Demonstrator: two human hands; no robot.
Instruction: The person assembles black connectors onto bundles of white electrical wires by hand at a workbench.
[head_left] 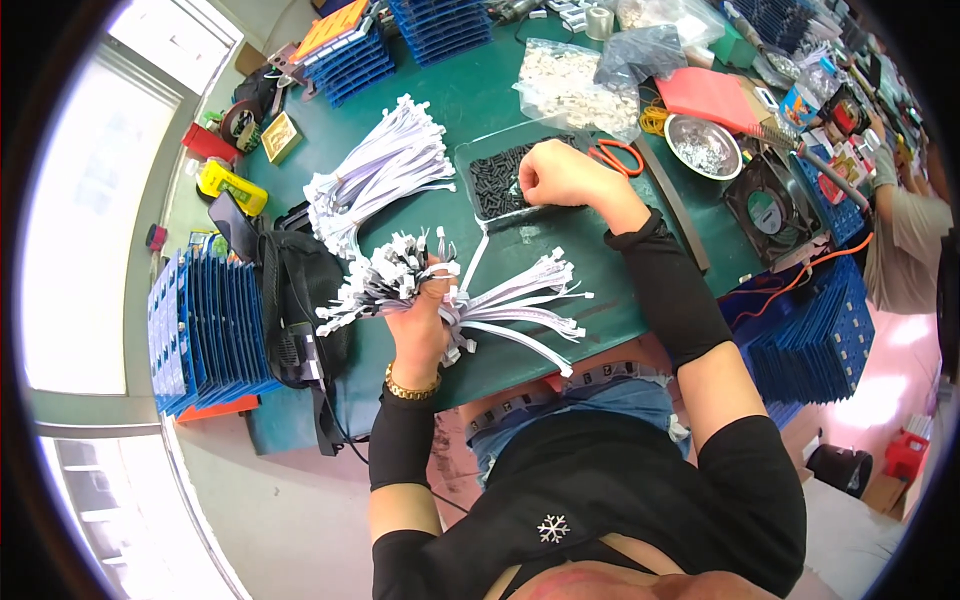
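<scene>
My left hand (420,325) is closed around a bundle of white flat cables (515,305) with white plugs at their ends. Several of the ends beside my thumb carry short black sleeves (400,268). My right hand (575,175) rests at the right side of a shallow clear tray (463,165), fingers curled and pinched together; whatever is between the fingertips is hidden. Small black tube pieces (495,188) fill the tray. One white cable from the held bundle reaches up to the tray's front edge. A second, larger bundle of white cables (385,165) lies on the green table, left of the tray.
Orange-handled scissors (632,155) and a long metal strip (672,205) lie right of the tray, near a metal bowl (737,160) and a black fan (768,212). Behind sits a bag of white connectors (565,75). A black bag (300,290) stands left. Another person (905,240) is at far right.
</scene>
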